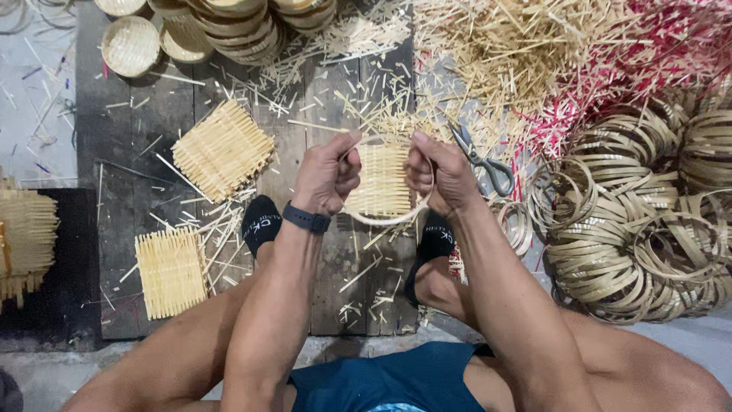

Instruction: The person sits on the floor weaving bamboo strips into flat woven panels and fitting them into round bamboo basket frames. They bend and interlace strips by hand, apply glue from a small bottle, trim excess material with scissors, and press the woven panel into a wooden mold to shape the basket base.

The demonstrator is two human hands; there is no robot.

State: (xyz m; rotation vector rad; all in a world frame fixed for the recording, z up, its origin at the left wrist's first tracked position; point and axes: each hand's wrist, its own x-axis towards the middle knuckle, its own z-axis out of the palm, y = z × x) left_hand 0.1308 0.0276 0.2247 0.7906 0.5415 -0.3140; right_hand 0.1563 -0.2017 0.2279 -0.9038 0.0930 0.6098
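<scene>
Woven mat between both hands' fingers

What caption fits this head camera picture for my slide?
Both hands, left hand and right hand, press a woven bamboo mat into a bamboo ring, scissors nearby.

Bare planks left; scissors and hoop pile crowd right.

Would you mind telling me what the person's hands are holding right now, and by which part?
Both hands grip one woven bamboo mat set in a bamboo ring: the left hand holds its left rim, the right hand its right rim.
</scene>
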